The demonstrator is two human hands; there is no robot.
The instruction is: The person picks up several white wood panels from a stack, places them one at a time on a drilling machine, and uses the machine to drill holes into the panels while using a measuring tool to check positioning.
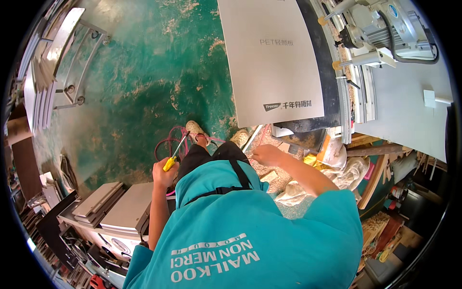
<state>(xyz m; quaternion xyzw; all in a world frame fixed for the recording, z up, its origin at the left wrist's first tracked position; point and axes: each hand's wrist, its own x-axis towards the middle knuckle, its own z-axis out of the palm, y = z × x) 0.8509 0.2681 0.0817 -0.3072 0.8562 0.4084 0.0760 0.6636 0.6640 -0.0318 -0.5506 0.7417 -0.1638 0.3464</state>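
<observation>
My left hand is closed around the yellow handle of a screwdriver. Its metal shaft slants up and to the right, in front of my dark shorts. My right hand hovers on the right side of my lap with its fingers curled in. Whatever those fingers may hold is hidden. Below my right hand, sawdust and small wood scraps lie on the floor.
A large white panel lies on the dark bed of a machine with a motor. Pink cord loops by my feet. Grey board stacks stand at lower left, a wheeled rack at upper left. Plastic bags lie at right.
</observation>
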